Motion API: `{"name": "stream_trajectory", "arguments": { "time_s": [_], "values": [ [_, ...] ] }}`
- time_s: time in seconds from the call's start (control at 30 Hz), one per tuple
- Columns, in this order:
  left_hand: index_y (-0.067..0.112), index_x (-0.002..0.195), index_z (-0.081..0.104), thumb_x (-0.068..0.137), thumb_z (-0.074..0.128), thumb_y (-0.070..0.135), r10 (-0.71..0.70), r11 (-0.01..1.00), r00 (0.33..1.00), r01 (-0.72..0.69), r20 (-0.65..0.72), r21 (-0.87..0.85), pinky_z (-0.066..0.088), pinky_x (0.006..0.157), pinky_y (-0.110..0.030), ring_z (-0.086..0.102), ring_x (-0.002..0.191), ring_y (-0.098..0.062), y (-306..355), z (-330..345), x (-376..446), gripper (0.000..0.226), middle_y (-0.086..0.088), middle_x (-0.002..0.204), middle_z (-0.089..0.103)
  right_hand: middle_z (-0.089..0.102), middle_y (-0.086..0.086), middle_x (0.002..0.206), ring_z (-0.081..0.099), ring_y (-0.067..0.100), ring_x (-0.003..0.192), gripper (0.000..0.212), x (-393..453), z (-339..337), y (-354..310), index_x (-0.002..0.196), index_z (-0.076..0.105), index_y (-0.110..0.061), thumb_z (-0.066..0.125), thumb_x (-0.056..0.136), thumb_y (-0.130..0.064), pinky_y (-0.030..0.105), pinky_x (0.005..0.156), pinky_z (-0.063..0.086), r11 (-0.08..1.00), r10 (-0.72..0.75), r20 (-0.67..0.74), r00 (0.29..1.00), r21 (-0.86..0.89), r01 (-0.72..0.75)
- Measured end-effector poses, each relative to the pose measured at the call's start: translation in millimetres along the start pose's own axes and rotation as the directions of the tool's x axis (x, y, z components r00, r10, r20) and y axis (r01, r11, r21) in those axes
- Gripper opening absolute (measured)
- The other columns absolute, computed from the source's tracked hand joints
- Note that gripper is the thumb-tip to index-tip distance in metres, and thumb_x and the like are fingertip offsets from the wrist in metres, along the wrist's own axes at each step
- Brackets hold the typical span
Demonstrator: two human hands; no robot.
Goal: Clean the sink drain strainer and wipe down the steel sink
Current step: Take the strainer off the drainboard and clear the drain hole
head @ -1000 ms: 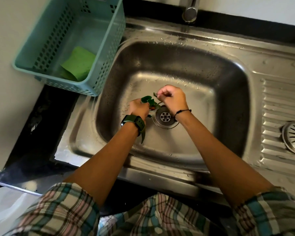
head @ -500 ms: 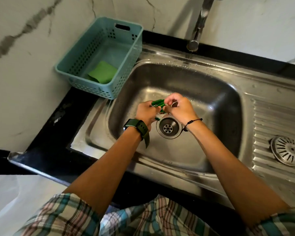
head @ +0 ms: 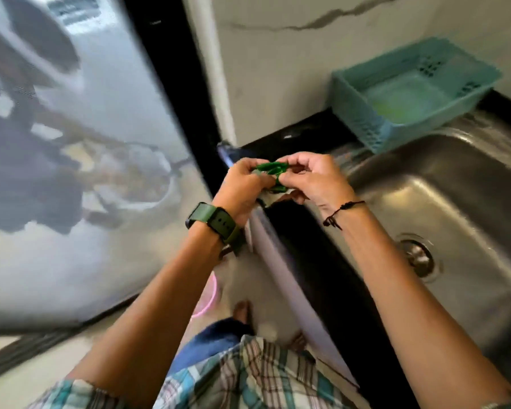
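Both hands hold a small bunch of green leafy scraps [head: 270, 169] between them, over the counter's left end and left of the steel sink [head: 460, 184]. My left hand [head: 242, 187], with a green watch on its wrist, grips the scraps from the left. My right hand [head: 313, 181] pinches them from the right. The open drain hole [head: 418, 256] shows in the sink's bottom at the right. The strainer is out of view.
A teal plastic basket [head: 354, 93] with a green cloth inside stands on the sink's far left corner against the marble wall. The black counter edge [head: 301, 261] runs below my hands. To the left lies a glossy floor; my feet and a pink ring show below.
My head has turned sharply left, so the sink slid to the right. Both hands lifted the green scraps out of the basin and carried them left past the counter's end.
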State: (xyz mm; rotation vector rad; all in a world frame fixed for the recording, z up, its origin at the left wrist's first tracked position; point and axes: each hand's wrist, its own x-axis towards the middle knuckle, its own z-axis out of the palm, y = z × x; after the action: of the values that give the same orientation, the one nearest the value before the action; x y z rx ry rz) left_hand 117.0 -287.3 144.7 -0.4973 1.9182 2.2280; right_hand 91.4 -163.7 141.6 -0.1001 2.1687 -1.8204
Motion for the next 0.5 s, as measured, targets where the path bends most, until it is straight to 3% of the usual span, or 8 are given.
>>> {"name": "stream_trajectory", "arguments": {
  "time_s": [0.13,0.2,0.27,0.37,0.5],
  "values": [
    [0.012,0.104,0.045,0.078,0.053,-0.013,-0.074,0.996,0.966,0.057,-0.246,-0.074,0.046,0.052,-0.024,0.055,0.063,-0.019,-17,-90,-29,0.037,-0.006,0.081,0.055,0.057,0.0,0.067,0.048,0.006,0.04,0.025,-1,91,-1,0.105,0.062,-0.002,0.06,0.081,0.004,0.015,0.032,0.035,0.991,0.032,0.237,0.971,-0.131,0.0],
    [0.016,0.11,0.044,0.079,0.053,-0.01,-0.135,0.985,0.944,0.096,-0.3,-0.144,0.043,0.062,-0.029,0.055,0.068,-0.022,-32,-132,-42,0.041,-0.009,0.085,0.057,0.057,0.002,0.066,0.048,0.014,0.046,0.019,-4,135,1,0.096,0.062,-0.005,0.06,0.08,0.005,0.015,0.033,0.036,0.983,0.051,0.316,0.947,-0.184,0.009],
    [0.015,0.111,0.045,0.08,0.054,-0.01,-0.168,0.975,0.929,0.107,-0.329,-0.197,0.043,0.073,-0.038,0.055,0.078,-0.026,-49,-171,-56,0.041,-0.011,0.087,0.058,0.056,0.001,0.063,0.05,0.01,0.042,0.023,-6,177,7,0.078,0.057,-0.014,0.059,0.079,0.009,0.014,0.033,0.035,0.978,0.071,0.369,0.927,-0.208,0.008],
    [0.011,0.099,0.053,0.08,0.055,-0.011,-0.177,0.967,0.92,0.095,-0.35,-0.238,0.042,0.08,-0.041,0.053,0.084,-0.029,-68,-221,-75,0.029,-0.012,0.082,0.057,0.057,-0.003,0.053,0.049,0.0,0.031,0.033,-10,232,17,0.067,0.053,-0.018,0.059,0.077,0.012,0.012,0.029,0.032,0.974,0.115,0.403,0.908,-0.226,-0.023],
    [0.013,0.08,0.054,0.082,0.053,-0.011,-0.255,0.949,0.906,0.167,-0.337,-0.269,0.05,0.066,-0.031,0.056,0.07,-0.022,-103,-279,-98,0.025,-0.01,0.078,0.058,0.057,0.0,0.058,0.05,0.0,0.034,0.036,-16,297,43,0.062,0.054,-0.02,0.058,0.073,0.013,0.012,0.032,0.035,0.947,0.179,0.375,0.91,-0.318,-0.055]
  ]
}}
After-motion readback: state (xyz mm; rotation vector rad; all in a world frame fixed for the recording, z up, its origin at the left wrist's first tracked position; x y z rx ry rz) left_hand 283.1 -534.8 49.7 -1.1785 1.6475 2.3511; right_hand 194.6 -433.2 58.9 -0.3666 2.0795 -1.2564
